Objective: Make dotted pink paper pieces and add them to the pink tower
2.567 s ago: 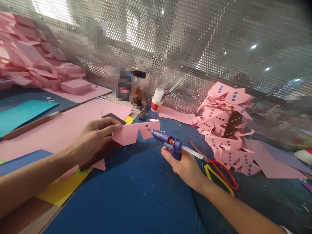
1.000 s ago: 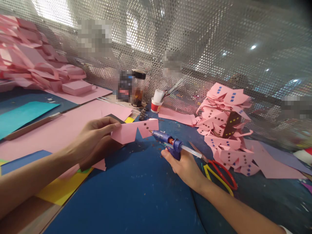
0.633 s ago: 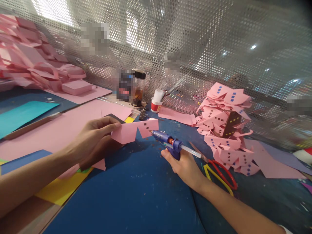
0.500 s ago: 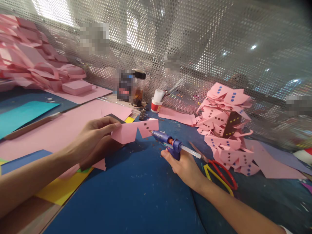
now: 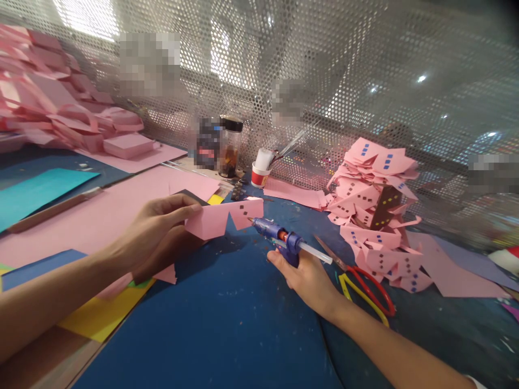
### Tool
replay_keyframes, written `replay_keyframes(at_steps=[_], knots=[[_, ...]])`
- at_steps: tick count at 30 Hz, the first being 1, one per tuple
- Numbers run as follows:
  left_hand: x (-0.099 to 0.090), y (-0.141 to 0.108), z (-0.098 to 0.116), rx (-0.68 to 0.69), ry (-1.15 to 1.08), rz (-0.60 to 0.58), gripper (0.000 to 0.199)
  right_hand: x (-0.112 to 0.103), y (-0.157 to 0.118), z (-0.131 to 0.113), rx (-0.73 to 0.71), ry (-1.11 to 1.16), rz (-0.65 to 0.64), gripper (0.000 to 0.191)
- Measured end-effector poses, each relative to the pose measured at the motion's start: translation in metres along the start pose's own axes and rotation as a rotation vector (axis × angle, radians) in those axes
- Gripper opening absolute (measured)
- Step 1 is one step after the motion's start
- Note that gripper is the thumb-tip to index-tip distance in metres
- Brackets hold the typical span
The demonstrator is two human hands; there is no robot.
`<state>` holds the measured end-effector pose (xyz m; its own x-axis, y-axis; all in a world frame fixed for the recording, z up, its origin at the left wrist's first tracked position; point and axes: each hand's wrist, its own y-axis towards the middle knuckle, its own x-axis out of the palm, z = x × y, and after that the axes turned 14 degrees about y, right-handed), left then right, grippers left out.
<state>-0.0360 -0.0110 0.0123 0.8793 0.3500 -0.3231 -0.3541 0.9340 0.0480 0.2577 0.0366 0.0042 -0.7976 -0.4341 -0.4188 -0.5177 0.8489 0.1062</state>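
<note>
Over a blue surface (image 5: 227, 324), the left hand (image 5: 162, 219) pinched a notched pink paper (image 5: 208, 220) by its plain end, apparently leaving the dotted end, between the hands, free for the glue gun (image 5: 267, 229) clamped in the right hand (image 5: 308, 281); scissors (image 5: 347, 268) lay beside that wrist.

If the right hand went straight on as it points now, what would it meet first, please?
Its glue gun would probably meet the notched pink paper held by the left hand; whether they touch is unclear.

Matt paper strip (image 5: 207, 220), glossy plastic glue gun (image 5: 268, 227), perforated shiny metal screen (image 5: 324, 70).
</note>
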Motion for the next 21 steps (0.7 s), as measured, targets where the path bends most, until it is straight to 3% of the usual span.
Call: replay_keyframes(at_steps=[21], knots=[[-0.0008, 0.0029, -0.0064, 0.007, 0.013, -0.001, 0.024, 0.0014, -0.0011, -0.0014, 0.006, -0.045, 0.015, 0.037]])
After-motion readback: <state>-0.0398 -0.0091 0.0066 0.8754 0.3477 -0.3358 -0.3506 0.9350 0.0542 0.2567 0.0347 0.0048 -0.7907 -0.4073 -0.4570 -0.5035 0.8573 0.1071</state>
